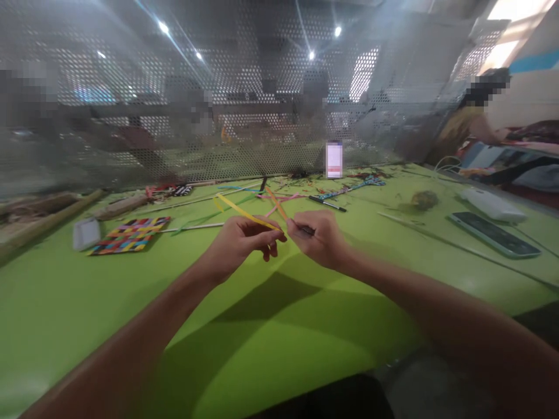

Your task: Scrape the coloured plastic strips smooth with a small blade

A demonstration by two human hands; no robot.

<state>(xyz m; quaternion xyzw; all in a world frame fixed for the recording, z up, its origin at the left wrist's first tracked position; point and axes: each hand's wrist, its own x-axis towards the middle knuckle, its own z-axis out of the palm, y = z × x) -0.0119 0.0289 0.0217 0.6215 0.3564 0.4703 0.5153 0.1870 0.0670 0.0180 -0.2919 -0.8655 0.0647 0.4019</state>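
My left hand [244, 241] is closed in a pinch on a narrow yellow strip [242, 212], which slants up and to the left from the fingers. Right beside it, my right hand [317, 235] is closed on an orange strip [276, 202] that sticks up from its fingertips. A small dark thing shows inside the right fist, too hidden to name. The fingertips of both hands are close together above the green tabletop [244, 349]. Behind them lie loose pink strips [279, 201], a green strip [205, 215] and a black pen [327, 203].
At left lie a colourful woven square [131, 234] and a small whitish case [86, 234]. A phone [493, 234], a white box-like object [493, 203] and a long thin stick [458, 247] lie at right. A perforated screen [262, 139] stands behind; a person [467, 125] is at far right.
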